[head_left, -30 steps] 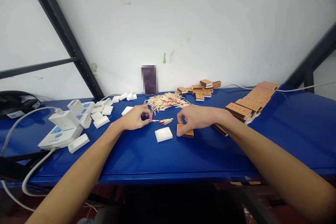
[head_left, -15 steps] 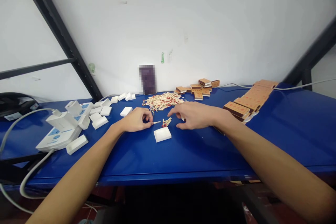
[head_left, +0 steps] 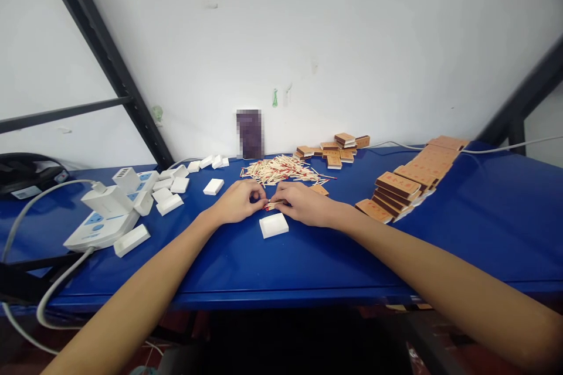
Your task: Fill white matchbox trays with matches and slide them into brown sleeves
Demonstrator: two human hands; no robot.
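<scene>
My left hand (head_left: pixel 238 201) and my right hand (head_left: pixel 299 202) meet over the blue table (head_left: pixel 281 258), fingers pinched together on a small bundle of red-tipped matches (head_left: pixel 271 205). A white inner matchbox tray (head_left: pixel 273 225) lies just in front of both hands. One brown matchbox sleeve (head_left: pixel 319 190) lies behind my right hand. The big loose pile of matches (head_left: pixel 284 168) spreads out farther back.
Several white trays (head_left: pixel 169 194) and a white power strip with plugs (head_left: pixel 103 217) sit at the left, cables hanging off the edge. Brown matchboxes are heaped at the back (head_left: pixel 338 148) and lined up at the right (head_left: pixel 409 184). A dark pixelated object (head_left: pixel 249 133) leans on the wall.
My right hand has let go of the brown sleeve and moved left to the small match bundle. Both hands have closed together on the matches.
</scene>
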